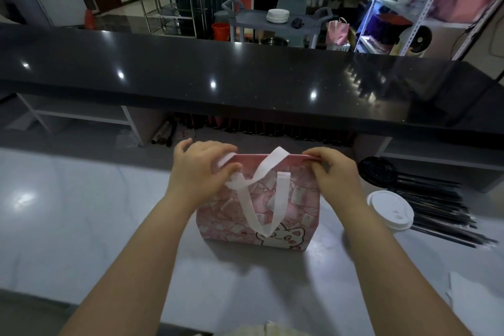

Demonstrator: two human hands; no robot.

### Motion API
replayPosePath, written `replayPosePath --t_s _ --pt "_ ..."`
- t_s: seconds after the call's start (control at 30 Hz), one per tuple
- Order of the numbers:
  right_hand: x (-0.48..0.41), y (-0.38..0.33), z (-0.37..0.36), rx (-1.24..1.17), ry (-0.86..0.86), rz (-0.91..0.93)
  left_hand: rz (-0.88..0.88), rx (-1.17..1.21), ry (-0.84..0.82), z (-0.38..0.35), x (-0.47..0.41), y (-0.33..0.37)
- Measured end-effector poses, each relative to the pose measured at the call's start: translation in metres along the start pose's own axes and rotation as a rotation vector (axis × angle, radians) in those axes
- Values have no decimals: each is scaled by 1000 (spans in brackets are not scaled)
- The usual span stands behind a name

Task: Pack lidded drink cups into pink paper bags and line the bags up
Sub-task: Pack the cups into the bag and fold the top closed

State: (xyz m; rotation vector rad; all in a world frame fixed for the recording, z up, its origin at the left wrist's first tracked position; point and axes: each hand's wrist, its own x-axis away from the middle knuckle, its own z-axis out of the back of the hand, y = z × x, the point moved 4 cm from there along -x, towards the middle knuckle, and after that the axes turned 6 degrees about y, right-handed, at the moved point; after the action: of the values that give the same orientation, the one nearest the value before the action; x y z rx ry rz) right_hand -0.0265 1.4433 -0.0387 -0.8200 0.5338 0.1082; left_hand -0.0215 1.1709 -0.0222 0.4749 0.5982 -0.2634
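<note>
A pink paper bag (297,213) with a cartoon cat print and white ribbon handles stands upright on the pale counter (81,221) in front of me. My left hand (199,172) grips the bag's top left corner, fingers curled over the rim and a handle. The top right corner is pinched by my right hand (332,172). What is inside the bag is hidden. A cup with a white lid (390,210) stands just right of the bag. Behind it sits a stack of black lids (377,172).
A bundle of black straws (441,213) lies at the right, beyond the cup. A raised black bar top (245,82) runs across behind the work counter. Farther back stand a person, a cart with white plates (278,15) and a metal shelf (425,3).
</note>
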Motion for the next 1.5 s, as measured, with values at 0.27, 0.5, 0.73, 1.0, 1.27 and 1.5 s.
replayPosePath --t_s 0.27,0.5,0.73,1.0,1.27,1.5 --pt "1 9 -4 -167 53 -200 373 445 -57 7 21 -42" --pt "-10 8 -10 -206 123 -208 297 176 52 -2 -1 -36" --pt "-23 6 -28 -371 32 -285 399 376 141 -1 -14 -49" --pt "68 64 -45 -589 73 -500 834 857 115 -33 90 -87" --pt "96 60 -62 -802 -23 -574 908 828 103 -49 114 -84" --pt "100 57 -69 -729 -81 -514 835 740 29 -50 119 -75"
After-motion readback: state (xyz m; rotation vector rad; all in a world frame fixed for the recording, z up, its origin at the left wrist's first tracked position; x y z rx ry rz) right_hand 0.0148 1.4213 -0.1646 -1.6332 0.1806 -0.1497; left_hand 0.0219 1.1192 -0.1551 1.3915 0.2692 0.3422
